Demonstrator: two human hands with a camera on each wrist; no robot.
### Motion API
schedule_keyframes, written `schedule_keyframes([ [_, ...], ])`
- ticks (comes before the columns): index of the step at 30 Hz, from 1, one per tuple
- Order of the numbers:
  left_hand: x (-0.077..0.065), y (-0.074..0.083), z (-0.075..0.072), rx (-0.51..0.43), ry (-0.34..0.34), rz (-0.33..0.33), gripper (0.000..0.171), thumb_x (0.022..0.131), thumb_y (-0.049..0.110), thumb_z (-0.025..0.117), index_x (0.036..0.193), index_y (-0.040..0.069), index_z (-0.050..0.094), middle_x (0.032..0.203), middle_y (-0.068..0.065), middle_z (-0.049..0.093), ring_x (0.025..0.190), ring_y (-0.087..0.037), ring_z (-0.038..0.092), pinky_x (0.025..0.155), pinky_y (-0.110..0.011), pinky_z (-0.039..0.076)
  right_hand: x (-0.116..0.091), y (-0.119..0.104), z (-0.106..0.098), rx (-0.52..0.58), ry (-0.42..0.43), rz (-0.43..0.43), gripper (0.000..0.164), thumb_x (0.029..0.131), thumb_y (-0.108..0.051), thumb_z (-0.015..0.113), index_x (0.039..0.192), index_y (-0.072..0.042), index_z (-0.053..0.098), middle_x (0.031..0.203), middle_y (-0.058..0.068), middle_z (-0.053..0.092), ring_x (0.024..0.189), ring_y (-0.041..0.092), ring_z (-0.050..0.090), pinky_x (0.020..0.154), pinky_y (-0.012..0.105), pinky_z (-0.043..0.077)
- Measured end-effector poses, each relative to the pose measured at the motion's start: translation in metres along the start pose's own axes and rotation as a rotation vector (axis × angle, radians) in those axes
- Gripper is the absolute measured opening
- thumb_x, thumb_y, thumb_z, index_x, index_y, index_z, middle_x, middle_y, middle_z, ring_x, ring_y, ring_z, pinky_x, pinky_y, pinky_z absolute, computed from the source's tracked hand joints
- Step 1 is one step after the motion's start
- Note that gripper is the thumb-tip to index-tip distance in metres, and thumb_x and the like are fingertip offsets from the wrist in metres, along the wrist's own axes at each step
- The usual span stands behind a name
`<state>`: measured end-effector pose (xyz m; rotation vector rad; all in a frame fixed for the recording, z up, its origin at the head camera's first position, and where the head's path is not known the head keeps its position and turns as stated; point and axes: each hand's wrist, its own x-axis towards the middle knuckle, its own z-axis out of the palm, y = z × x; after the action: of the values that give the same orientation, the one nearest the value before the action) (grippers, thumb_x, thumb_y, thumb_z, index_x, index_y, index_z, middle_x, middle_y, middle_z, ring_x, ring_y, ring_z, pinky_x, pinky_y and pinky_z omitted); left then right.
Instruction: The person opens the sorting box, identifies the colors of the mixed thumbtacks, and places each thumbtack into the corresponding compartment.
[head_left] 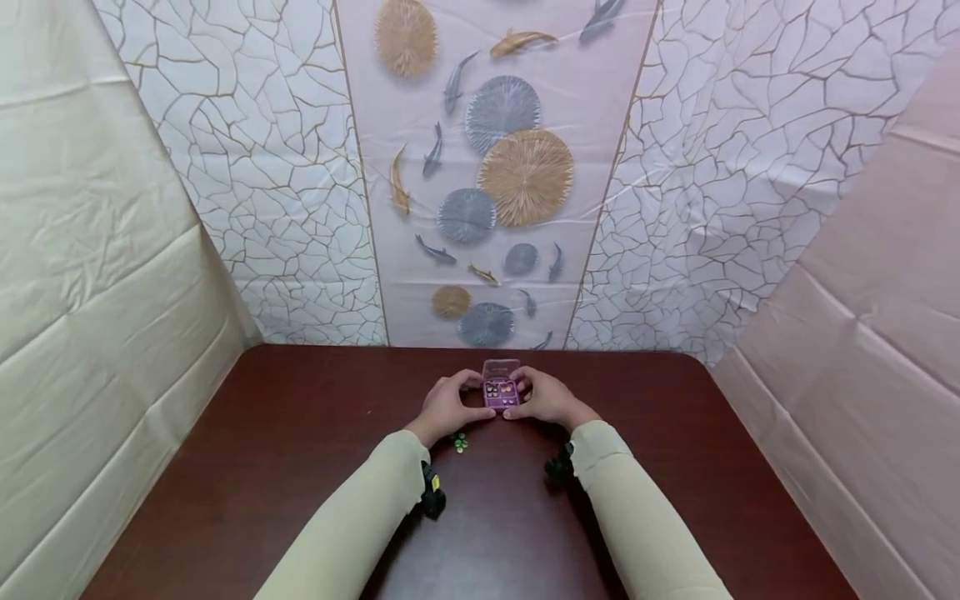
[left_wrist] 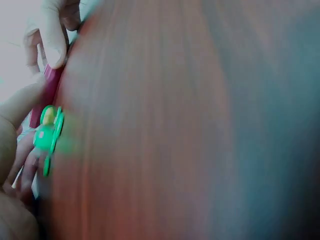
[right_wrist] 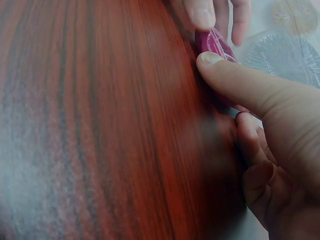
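— Where to find the purple box (head_left: pixel 500 397)?
— Near the far edge of the table (head_left: pixel 292 450), with raised lid (head_left: pixel 501 367), gripped by both left hand (head_left: pixel 447 404) and right hand (head_left: pixel 550 397).
— And the danger?
— Perhaps spilling the small pieces (head_left: pixel 492 390) inside, from tilting under uneven grip.

The left forearm (head_left: pixel 348 521) is stretched in from 7 o'clock and the right forearm (head_left: pixel 645 517) from 5, the left hand (head_left: pixel 446 406) and right hand (head_left: pixel 552 398) held facing, fingers (head_left: pixel 468 377) curved, thumbs (head_left: pixel 480 413) pointed toward 3 and 9.
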<state>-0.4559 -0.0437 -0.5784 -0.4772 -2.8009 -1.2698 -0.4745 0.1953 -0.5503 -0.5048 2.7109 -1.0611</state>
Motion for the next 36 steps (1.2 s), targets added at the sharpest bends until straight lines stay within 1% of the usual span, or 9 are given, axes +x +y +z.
schedule_keyframes([
  [3, -0.005, -0.003, -0.007, -0.084, -0.033, -0.003, 0.058, 0.078, 0.048, 0.079, 0.125, 0.021, 0.057, 0.123, -0.001, 0.066, 0.110, -0.016, 0.056, 0.097, -0.048, 0.049, -0.001, 0.002, 0.003, 0.021, -0.004, 0.013, 0.073, 0.068, -0.035, 0.090, 0.128, -0.015, 0.054, 0.108, 0.006, 0.060, 0.087, 0.018, 0.057, 0.078, 0.040, 0.052],
  [5, -0.008, -0.001, -0.015, -0.093, -0.054, 0.009, 0.049, 0.084, 0.040, 0.076, 0.123, 0.017, 0.058, 0.119, -0.003, 0.068, 0.106, -0.015, 0.059, 0.094, -0.048, 0.052, -0.002, 0.004, 0.004, 0.023, 0.003, 0.021, 0.073, 0.067, -0.036, 0.090, 0.128, -0.016, 0.055, 0.108, 0.005, 0.060, 0.087, 0.017, 0.057, 0.078, 0.040, 0.052],
  [10, -0.021, 0.009, -0.044, 0.136, -0.124, 0.093, 0.018, 0.092, 0.033, 0.068, 0.106, 0.021, 0.069, 0.093, 0.007, 0.071, 0.081, -0.006, 0.061, 0.076, -0.039, 0.055, -0.001, 0.007, 0.001, 0.017, 0.022, 0.016, 0.073, 0.066, -0.037, 0.090, 0.126, -0.019, 0.055, 0.108, 0.004, 0.060, 0.089, 0.018, 0.056, 0.079, 0.040, 0.052],
  [12, -0.026, 0.015, -0.054, 0.242, -0.175, 0.127, 0.010, 0.091, 0.032, 0.068, 0.096, 0.025, 0.071, 0.084, 0.012, 0.069, 0.074, -0.004, 0.060, 0.072, -0.036, 0.055, 0.000, 0.007, -0.001, 0.010, 0.027, 0.011, 0.073, 0.065, -0.038, 0.090, 0.126, -0.019, 0.055, 0.108, 0.004, 0.060, 0.090, 0.018, 0.056, 0.078, 0.040, 0.052],
  [15, -0.034, 0.024, -0.063, 0.339, -0.256, 0.150, 0.004, 0.090, 0.033, 0.070, 0.088, 0.029, 0.071, 0.079, 0.013, 0.067, 0.070, -0.004, 0.059, 0.069, -0.034, 0.055, 0.001, 0.008, -0.005, 0.006, 0.034, 0.007, 0.073, 0.066, -0.037, 0.090, 0.127, -0.018, 0.055, 0.108, 0.005, 0.060, 0.090, 0.018, 0.055, 0.078, 0.040, 0.051],
  [18, -0.041, 0.030, -0.064, 0.414, -0.290, 0.156, 0.005, 0.088, 0.031, 0.070, 0.083, 0.031, 0.070, 0.076, 0.013, 0.066, 0.068, -0.006, 0.058, 0.067, -0.034, 0.054, 0.002, 0.008, -0.006, 0.009, 0.026, 0.004, 0.075, 0.066, -0.038, 0.090, 0.129, -0.017, 0.054, 0.109, 0.005, 0.059, 0.090, 0.019, 0.055, 0.077, 0.040, 0.051],
  [21, -0.046, 0.032, -0.061, 0.459, -0.282, 0.152, 0.005, 0.087, 0.030, 0.071, 0.082, 0.030, 0.071, 0.075, 0.013, 0.065, 0.065, -0.006, 0.056, 0.064, -0.033, 0.053, 0.003, 0.008, -0.006, 0.009, 0.023, -0.003, 0.075, 0.066, -0.039, 0.090, 0.129, -0.017, 0.054, 0.109, 0.005, 0.059, 0.090, 0.019, 0.055, 0.078, 0.039, 0.051],
  [27, -0.052, 0.033, -0.055, 0.486, -0.236, 0.169, 0.008, 0.086, 0.024, 0.070, 0.079, 0.026, 0.071, 0.071, 0.012, 0.064, 0.060, -0.008, 0.055, 0.059, -0.032, 0.052, 0.002, 0.009, -0.002, 0.010, 0.044, -0.006, 0.073, 0.066, -0.036, 0.090, 0.127, -0.018, 0.055, 0.108, 0.004, 0.060, 0.089, 0.018, 0.056, 0.078, 0.040, 0.051],
  [36, -0.053, 0.025, -0.053, 0.511, -0.229, 0.183, 0.014, 0.086, 0.020, 0.068, 0.074, 0.028, 0.069, 0.067, 0.014, 0.062, 0.057, -0.007, 0.053, 0.056, -0.028, 0.050, 0.001, 0.008, 0.002, -0.021, 0.042, 0.000, 0.073, 0.066, -0.039, 0.090, 0.127, -0.019, 0.055, 0.107, 0.003, 0.060, 0.088, 0.016, 0.055, 0.079, 0.039, 0.050],
])
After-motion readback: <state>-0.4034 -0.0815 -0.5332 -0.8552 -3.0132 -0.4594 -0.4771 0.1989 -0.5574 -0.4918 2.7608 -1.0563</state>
